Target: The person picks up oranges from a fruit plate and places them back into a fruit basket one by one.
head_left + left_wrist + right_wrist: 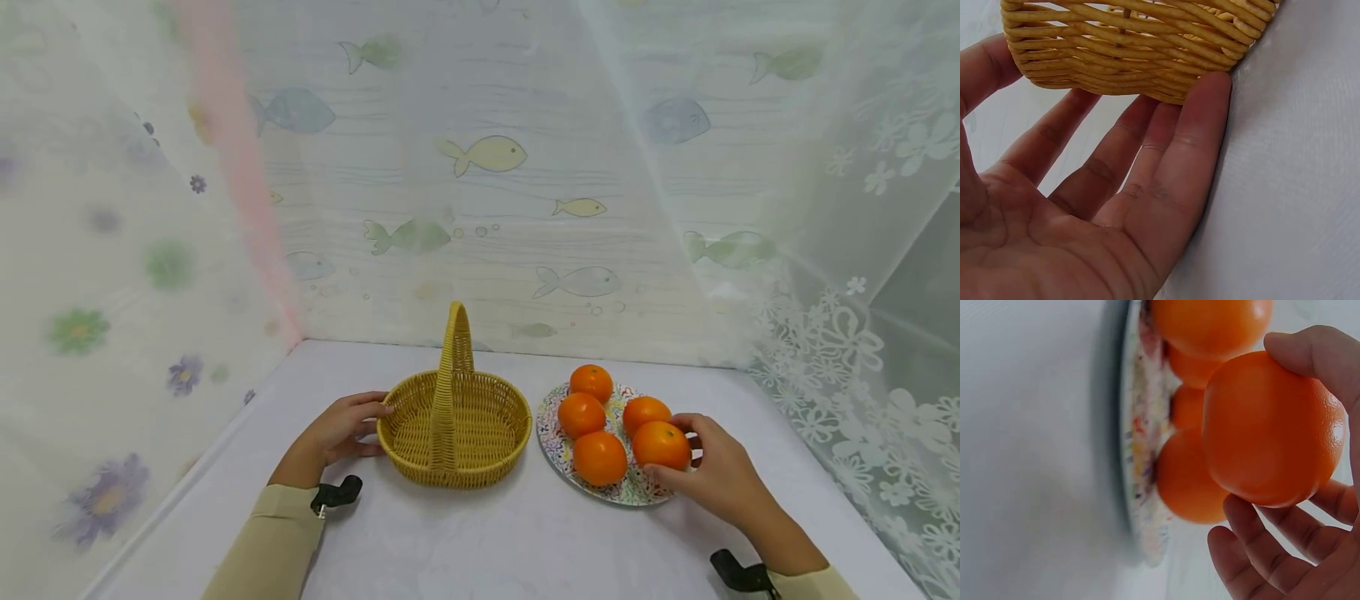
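A yellow wicker basket (pixel 405 467) with a tall arched handle stands on the table. My left hand (pixel 348 429) is at its left side, its extended fingers touching the woven wall; in the left wrist view the thumb (pixel 1194 134) lies low against the basket (pixel 1116 62), close to the tablecloth. To the right, a colourful patterned plate (pixel 555 450) carries several oranges (pixel 600 458). My right hand (pixel 720 471) grips one orange (pixel 662 447) at the plate's right side, thumb on one side and fingers on the other. In the right wrist view this orange (pixel 1272 431) hides part of the others.
A white cloth covers the table (pixel 450 550). Behind it hangs a pale curtain (pixel 495 250) printed with fish; a flowered curtain (pixel 135 333) hangs at the left and white lace (pixel 862 400) at the right. Plate and basket stand close together, with a narrow gap between.
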A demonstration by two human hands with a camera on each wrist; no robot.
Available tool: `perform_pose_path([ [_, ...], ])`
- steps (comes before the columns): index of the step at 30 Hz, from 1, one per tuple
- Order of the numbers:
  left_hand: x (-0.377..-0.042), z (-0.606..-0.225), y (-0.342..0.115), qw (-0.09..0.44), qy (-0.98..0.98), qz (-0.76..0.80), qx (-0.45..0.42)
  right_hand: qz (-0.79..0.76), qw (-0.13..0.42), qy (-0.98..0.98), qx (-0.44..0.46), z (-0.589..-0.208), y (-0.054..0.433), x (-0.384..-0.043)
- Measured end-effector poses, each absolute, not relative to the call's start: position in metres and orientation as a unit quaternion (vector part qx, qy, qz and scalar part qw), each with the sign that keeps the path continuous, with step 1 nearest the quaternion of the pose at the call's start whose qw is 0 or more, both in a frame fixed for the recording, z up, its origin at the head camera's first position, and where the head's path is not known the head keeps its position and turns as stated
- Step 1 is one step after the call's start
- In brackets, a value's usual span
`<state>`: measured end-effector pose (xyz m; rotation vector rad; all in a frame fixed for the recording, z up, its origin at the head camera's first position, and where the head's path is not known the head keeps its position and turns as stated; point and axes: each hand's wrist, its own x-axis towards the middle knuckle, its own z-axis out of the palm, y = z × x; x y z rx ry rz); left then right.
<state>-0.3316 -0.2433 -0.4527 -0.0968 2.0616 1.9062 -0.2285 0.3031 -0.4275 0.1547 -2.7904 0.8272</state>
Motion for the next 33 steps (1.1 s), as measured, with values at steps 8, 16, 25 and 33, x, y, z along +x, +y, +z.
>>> perform_pose_path([
  [8,-0.335,-0.458,-0.246,0.169,0.716,0.676,-0.032,0.294,0.124,-0.946,0.065,-0.410,0.294,-0.234],
  [16,-0.336,-0.461,-0.249,0.170,0.710,0.683,-0.020,0.302,0.153,-0.937,0.090,-0.397,0.282,-0.243],
  [25,-0.334,-0.462,-0.247,0.169,0.709,0.685,-0.016,0.319,0.159,-0.928,0.104,-0.387,0.268,-0.250],
  [33,-0.335,-0.464,-0.250,0.166,0.710,0.685,-0.017,0.333,0.162,-0.922,0.117,-0.381,0.256,-0.257],
])
